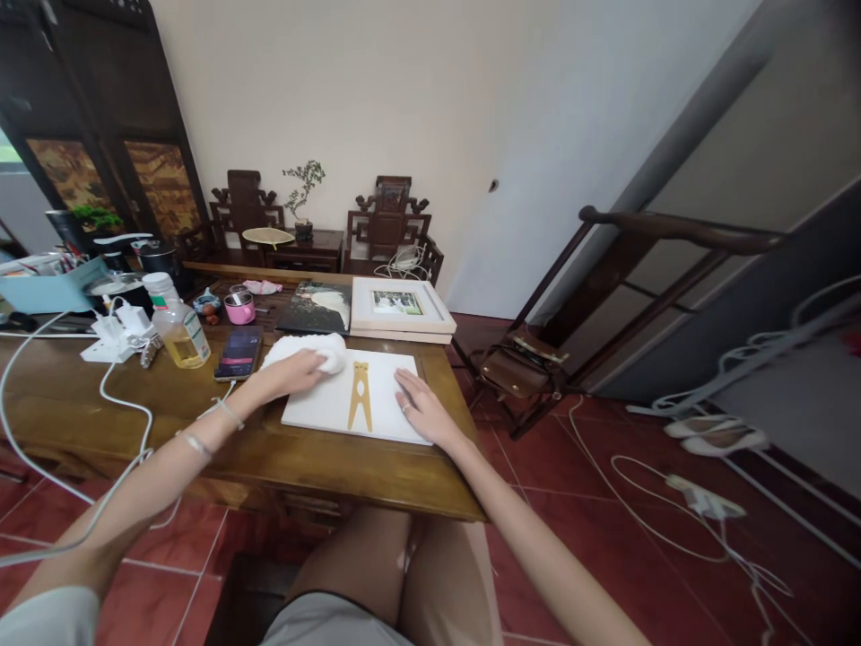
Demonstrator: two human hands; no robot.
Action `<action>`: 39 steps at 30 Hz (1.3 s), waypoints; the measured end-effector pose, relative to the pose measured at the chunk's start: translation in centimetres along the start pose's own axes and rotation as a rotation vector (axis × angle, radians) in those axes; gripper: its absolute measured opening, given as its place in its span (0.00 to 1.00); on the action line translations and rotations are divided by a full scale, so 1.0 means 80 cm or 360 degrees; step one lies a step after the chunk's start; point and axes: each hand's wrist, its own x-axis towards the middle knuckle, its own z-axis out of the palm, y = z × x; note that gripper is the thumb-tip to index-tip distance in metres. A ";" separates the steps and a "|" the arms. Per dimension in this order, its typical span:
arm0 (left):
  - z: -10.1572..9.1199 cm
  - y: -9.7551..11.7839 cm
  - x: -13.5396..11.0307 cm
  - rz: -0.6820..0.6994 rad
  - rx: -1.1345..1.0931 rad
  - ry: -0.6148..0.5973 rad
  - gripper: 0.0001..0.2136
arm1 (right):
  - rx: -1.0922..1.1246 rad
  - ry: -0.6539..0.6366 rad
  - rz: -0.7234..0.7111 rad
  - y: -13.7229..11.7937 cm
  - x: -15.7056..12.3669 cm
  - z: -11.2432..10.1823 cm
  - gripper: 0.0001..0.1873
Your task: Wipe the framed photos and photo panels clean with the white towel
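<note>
A white board or canvas (329, 411) lies flat near the front edge of the wooden table. On it is a tan long-legged figure with a small animal-like head (361, 392); whether it is a loose piece or a printed shape I cannot tell. My left hand (300, 372) is closed on a white fluffy cloth (306, 343), bunched over the board's far left corner. My right hand (423, 408), with a ring on one finger, rests with fingers stretched out on the board's right side, beside the tan figure.
Left of the board are a phone (238, 353) on a cable, a bottle of yellow liquid (180, 327) and a white power strip (111, 345). Behind it lie framed pictures (402, 309) and a pink cup (240, 307). A dark chair (605, 287) with a brown bag stands right.
</note>
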 end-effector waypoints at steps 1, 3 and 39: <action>-0.001 -0.004 0.016 -0.0008 -0.0016 0.0021 0.14 | 0.0003 0.0001 0.0005 0.000 0.000 0.000 0.26; -0.003 -0.005 0.042 0.0018 -0.0053 0.0057 0.14 | 0.0016 0.0001 0.0011 0.000 0.000 0.000 0.26; 0.029 0.142 0.023 0.0286 0.0284 -0.0025 0.16 | 0.0010 0.0028 -0.0054 0.011 0.003 0.005 0.25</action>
